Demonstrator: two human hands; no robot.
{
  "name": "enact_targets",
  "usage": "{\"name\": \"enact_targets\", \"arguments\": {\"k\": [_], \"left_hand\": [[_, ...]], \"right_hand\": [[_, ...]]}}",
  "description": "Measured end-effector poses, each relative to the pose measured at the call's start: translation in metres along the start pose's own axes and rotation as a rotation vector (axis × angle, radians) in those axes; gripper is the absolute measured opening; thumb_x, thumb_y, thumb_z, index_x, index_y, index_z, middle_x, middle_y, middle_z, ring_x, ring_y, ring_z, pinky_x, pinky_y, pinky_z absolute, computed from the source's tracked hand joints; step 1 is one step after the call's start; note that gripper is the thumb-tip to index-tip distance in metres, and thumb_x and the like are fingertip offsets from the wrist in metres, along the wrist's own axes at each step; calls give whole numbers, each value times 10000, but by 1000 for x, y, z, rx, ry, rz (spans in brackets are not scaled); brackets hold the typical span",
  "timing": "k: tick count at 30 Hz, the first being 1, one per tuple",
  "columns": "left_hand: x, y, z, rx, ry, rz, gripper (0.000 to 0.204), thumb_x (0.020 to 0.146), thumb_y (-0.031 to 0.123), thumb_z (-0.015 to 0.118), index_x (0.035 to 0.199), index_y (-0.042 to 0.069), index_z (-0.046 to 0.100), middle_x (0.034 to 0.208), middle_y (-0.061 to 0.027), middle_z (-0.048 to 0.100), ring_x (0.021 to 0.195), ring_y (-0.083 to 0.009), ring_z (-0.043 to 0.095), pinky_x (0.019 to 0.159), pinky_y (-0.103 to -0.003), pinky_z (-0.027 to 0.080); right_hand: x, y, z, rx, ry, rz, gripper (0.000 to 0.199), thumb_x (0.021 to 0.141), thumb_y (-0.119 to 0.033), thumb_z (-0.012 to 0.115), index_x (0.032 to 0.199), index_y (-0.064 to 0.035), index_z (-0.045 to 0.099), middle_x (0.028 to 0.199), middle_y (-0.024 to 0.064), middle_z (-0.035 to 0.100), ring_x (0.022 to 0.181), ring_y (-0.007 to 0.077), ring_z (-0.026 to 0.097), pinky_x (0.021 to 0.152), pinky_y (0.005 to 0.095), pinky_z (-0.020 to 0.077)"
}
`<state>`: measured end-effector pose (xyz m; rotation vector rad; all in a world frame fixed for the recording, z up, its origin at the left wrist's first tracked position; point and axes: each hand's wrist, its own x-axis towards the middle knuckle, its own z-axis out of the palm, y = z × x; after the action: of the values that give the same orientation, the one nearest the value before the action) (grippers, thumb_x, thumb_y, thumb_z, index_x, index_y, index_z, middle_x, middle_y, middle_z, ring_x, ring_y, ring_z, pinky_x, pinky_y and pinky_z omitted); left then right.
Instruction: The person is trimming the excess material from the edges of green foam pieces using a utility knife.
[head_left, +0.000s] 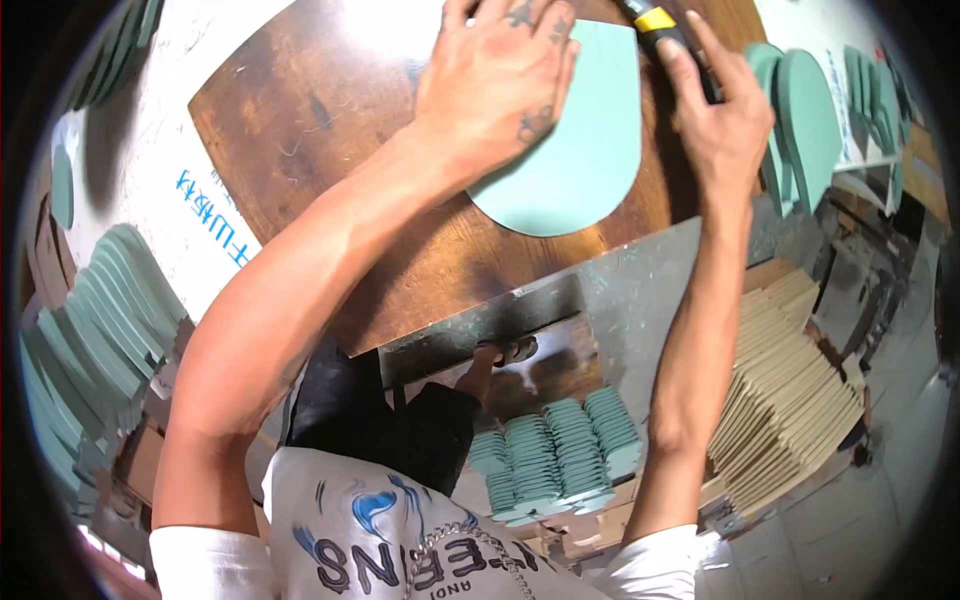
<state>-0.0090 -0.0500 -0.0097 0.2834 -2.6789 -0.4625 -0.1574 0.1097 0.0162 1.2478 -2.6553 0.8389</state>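
Note:
A mint-green panel (590,140) with a rounded near end lies flat on the brown wooden board (330,130). My left hand (500,85) presses down on the panel's left side with the palm down. Its fingers stretch toward the upper edge, where some tips are cut off. To the right of the panel, my right hand (725,115) grips a black-and-yellow handled tool (657,25). The tool's far end is out of the picture, so its exact kind does not show. Its visible part is just off the panel's right edge.
Several green panels (810,130) stand on edge at the right. More green pieces are stacked at the left (95,340) and below the table (555,455). A stack of tan boards (785,390) is at the lower right. The white tabletop (215,70) carries blue writing.

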Motion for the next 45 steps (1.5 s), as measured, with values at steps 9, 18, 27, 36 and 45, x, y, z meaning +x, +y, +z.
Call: {"name": "enact_targets", "arguments": {"k": [9, 18, 27, 36, 45], "left_hand": [[-9, 6, -13, 139, -245, 190, 517, 1029, 396, 538, 1467, 121, 542, 1439, -139, 548, 1250, -355, 536, 994, -511, 429], [-34, 26, -18, 100, -244, 523, 461, 1042, 244, 552, 1446, 29, 501, 1502, -237, 468, 1329, -426, 507, 1090, -534, 451], [-34, 76, 5, 250, -202, 338, 442, 1069, 356, 494, 1413, 86, 562, 1396, -187, 536, 1248, -407, 486, 1048, -582, 377], [-34, 75, 15, 131, -131, 279, 389, 1034, 206, 507, 1402, 115, 598, 1342, -213, 571, 1179, -409, 533, 1030, -514, 396], [-32, 71, 19, 123, -70, 316, 357, 1024, 195, 530, 1359, 106, 615, 1328, -199, 582, 1174, -390, 544, 1027, -502, 402]], "right_hand": [[-262, -72, -41, 537, 367, 1029, 429, 1019, -239, 665, 1316, 68, 614, 1064, 106, 668, 974, 200, 637, 884, 319, 508], [-325, -127, -6, 1689, 554, 1055, 327, 1072, -170, 507, 1363, -25, 475, 937, 139, 632, 753, 259, 628, 677, 387, 530], [-184, 8, -26, 464, 220, 224, 359, 995, -60, 576, 1348, -94, 632, 1133, 138, 735, 952, 275, 716, 827, 371, 572], [-167, -6, -33, 154, 280, 121, 304, 923, -62, 625, 1215, -111, 691, 1011, 167, 731, 929, 390, 701, 788, 431, 562], [-195, -25, -22, 373, 319, 329, 310, 950, -28, 582, 1237, -44, 697, 1085, 199, 728, 939, 359, 726, 826, 382, 562]]}}
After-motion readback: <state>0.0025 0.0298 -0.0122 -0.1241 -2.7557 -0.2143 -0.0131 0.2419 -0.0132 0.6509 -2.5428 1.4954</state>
